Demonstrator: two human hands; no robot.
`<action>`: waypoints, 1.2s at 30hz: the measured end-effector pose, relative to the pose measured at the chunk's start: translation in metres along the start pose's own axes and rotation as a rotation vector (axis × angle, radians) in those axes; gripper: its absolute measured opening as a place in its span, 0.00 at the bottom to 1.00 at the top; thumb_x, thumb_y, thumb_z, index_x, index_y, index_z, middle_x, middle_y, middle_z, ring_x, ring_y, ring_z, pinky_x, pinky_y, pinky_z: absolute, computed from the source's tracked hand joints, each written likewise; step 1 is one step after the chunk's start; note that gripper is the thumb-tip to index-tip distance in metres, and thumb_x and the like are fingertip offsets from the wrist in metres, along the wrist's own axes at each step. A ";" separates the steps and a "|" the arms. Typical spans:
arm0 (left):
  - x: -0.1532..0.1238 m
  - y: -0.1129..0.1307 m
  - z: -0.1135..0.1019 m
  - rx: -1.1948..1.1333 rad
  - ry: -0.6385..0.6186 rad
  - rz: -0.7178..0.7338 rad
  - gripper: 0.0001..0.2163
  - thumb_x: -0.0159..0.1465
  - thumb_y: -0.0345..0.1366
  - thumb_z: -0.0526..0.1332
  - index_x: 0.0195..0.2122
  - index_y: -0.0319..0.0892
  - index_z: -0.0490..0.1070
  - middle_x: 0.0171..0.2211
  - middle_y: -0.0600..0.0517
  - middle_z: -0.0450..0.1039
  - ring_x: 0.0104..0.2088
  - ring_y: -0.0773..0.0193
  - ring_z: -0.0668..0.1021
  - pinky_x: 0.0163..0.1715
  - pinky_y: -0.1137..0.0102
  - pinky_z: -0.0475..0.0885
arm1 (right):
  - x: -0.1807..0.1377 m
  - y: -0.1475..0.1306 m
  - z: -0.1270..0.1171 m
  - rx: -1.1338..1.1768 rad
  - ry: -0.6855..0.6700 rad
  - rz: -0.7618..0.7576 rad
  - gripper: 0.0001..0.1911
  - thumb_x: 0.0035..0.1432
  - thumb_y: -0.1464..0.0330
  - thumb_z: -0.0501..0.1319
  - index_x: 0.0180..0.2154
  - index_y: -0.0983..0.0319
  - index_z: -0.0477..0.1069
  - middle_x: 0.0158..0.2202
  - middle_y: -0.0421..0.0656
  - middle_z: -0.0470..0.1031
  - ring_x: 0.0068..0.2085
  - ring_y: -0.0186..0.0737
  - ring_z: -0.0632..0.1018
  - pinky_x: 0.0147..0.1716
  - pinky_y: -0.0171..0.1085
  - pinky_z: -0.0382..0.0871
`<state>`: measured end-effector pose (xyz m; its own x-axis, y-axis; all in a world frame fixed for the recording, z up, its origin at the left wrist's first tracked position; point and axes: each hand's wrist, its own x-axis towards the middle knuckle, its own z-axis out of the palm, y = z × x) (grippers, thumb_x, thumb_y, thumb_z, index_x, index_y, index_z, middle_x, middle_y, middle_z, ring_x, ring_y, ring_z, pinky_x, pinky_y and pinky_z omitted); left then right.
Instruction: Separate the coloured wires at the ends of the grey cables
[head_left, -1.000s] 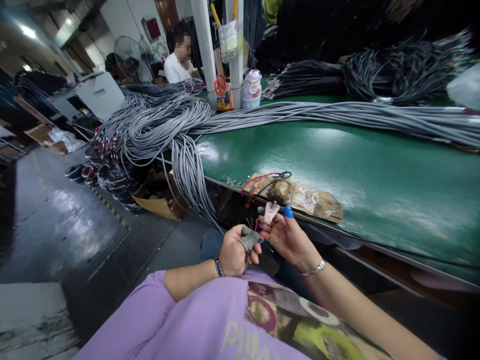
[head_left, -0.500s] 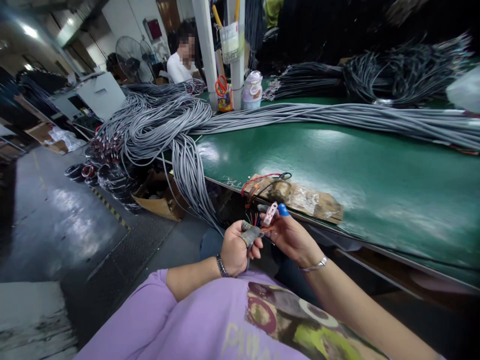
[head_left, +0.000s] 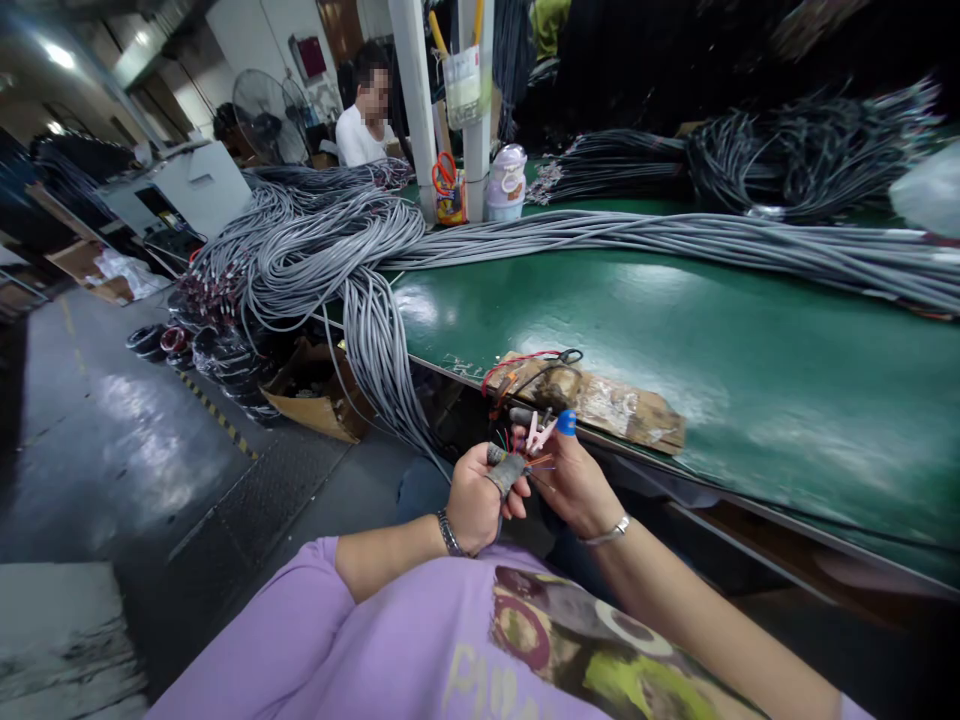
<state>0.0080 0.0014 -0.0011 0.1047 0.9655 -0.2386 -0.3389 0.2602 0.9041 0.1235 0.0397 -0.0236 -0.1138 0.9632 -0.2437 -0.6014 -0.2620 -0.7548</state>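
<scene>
Currently: both hands are working close together in front of the chest, just below the near edge of the surface [head_left: 675, 310].

- Left hand [head_left: 472, 495]: closing in a fist around a short grey cable [head_left: 504, 472], thumb pressing on top. Thin coloured wires [head_left: 511, 440] are fanning out above the fist, toward the right hand.
- Right hand [head_left: 576, 482]: fingers curling in and pinching a small pale piece [head_left: 536, 432] just above the wires. Forefinger is wearing a blue cot [head_left: 567, 422]. What the piece is cannot be told; it is too small.
- Just beyond the hands, a worn brown pad [head_left: 622, 405] is lying at the surface edge, with red and black leads on it. Up and to the left of the left hand, a thick grey bundle [head_left: 375, 330] is hanging over the edge toward the floor.
- Well beyond, another person [head_left: 360, 135] is sitting.

Judgement: the step in hand looks like fitting or sorting the wire ends against the piece. Any further move is calling for a steady left grip and a fine, single-wire pinch from the right.
</scene>
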 end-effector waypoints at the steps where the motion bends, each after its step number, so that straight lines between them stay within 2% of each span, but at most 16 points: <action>1: 0.000 0.000 0.000 0.006 0.001 -0.002 0.15 0.53 0.45 0.65 0.25 0.41 0.62 0.18 0.56 0.70 0.11 0.74 0.68 0.10 0.79 0.52 | 0.001 0.000 0.000 0.045 -0.016 0.022 0.26 0.48 0.42 0.61 0.29 0.58 0.74 0.25 0.42 0.76 0.25 0.40 0.75 0.29 0.40 0.71; 8: -0.001 -0.002 -0.002 0.044 0.008 -0.014 0.15 0.52 0.46 0.65 0.26 0.41 0.62 0.18 0.57 0.70 0.11 0.75 0.67 0.10 0.79 0.52 | 0.006 0.002 0.000 0.189 0.040 0.047 0.20 0.47 0.49 0.67 0.30 0.58 0.73 0.25 0.39 0.76 0.22 0.37 0.74 0.25 0.38 0.73; 12: -0.001 -0.005 -0.003 0.074 0.005 -0.022 0.16 0.52 0.47 0.65 0.26 0.41 0.62 0.18 0.57 0.69 0.11 0.74 0.67 0.10 0.79 0.52 | 0.004 0.004 0.001 0.210 0.009 0.054 0.22 0.46 0.46 0.66 0.29 0.58 0.74 0.26 0.40 0.77 0.23 0.37 0.74 0.24 0.36 0.71; 16: -0.004 -0.007 -0.008 0.096 -0.011 -0.010 0.17 0.53 0.49 0.65 0.27 0.41 0.62 0.18 0.57 0.69 0.11 0.74 0.67 0.10 0.78 0.53 | -0.004 0.001 -0.003 0.175 -0.042 0.042 0.24 0.46 0.43 0.63 0.29 0.57 0.74 0.30 0.41 0.78 0.28 0.38 0.75 0.29 0.36 0.72; 20: -0.008 -0.008 -0.018 0.141 -0.043 -0.012 0.17 0.55 0.50 0.64 0.28 0.41 0.63 0.19 0.56 0.70 0.12 0.74 0.68 0.11 0.78 0.55 | -0.015 -0.009 -0.014 0.035 -0.164 0.134 0.26 0.48 0.42 0.61 0.32 0.59 0.76 0.31 0.43 0.77 0.30 0.37 0.75 0.30 0.36 0.71; 24: -0.013 -0.005 -0.021 0.219 -0.105 -0.029 0.17 0.54 0.49 0.64 0.27 0.40 0.64 0.20 0.55 0.71 0.14 0.73 0.70 0.13 0.79 0.59 | -0.021 -0.023 -0.025 -0.176 -0.301 0.227 0.21 0.44 0.51 0.70 0.30 0.62 0.76 0.28 0.42 0.76 0.29 0.36 0.75 0.32 0.36 0.70; 27: -0.014 -0.001 -0.019 0.280 -0.167 -0.072 0.18 0.51 0.49 0.67 0.26 0.40 0.64 0.19 0.54 0.71 0.16 0.71 0.72 0.16 0.77 0.63 | -0.023 -0.032 -0.026 -0.389 -0.351 0.163 0.16 0.45 0.58 0.72 0.28 0.63 0.75 0.25 0.40 0.74 0.26 0.34 0.72 0.29 0.34 0.67; 33: -0.009 0.005 -0.021 0.472 -0.484 -0.252 0.15 0.48 0.44 0.69 0.27 0.38 0.70 0.18 0.52 0.71 0.18 0.66 0.75 0.20 0.73 0.69 | -0.036 -0.042 -0.011 -0.790 -0.488 -0.002 0.14 0.48 0.59 0.69 0.22 0.62 0.73 0.20 0.37 0.69 0.22 0.31 0.66 0.20 0.31 0.60; 34: -0.008 0.005 -0.022 0.470 -0.484 -0.263 0.16 0.48 0.45 0.69 0.27 0.38 0.70 0.17 0.52 0.71 0.18 0.66 0.74 0.20 0.73 0.69 | -0.038 -0.042 -0.010 -0.817 -0.470 -0.038 0.14 0.49 0.59 0.69 0.22 0.62 0.74 0.20 0.38 0.70 0.23 0.32 0.66 0.21 0.31 0.61; 36: -0.006 0.005 -0.024 0.419 -0.406 -0.251 0.17 0.47 0.47 0.69 0.27 0.38 0.69 0.18 0.52 0.71 0.18 0.66 0.75 0.20 0.73 0.69 | -0.039 -0.040 -0.012 -0.795 -0.376 -0.100 0.14 0.50 0.57 0.68 0.25 0.61 0.76 0.23 0.40 0.73 0.26 0.34 0.70 0.25 0.32 0.65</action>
<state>-0.0170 -0.0031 -0.0042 0.5078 0.7719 -0.3824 0.1286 0.3710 0.9197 0.1616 0.0116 0.0090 -0.4263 0.9036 -0.0429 0.0892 -0.0052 -0.9960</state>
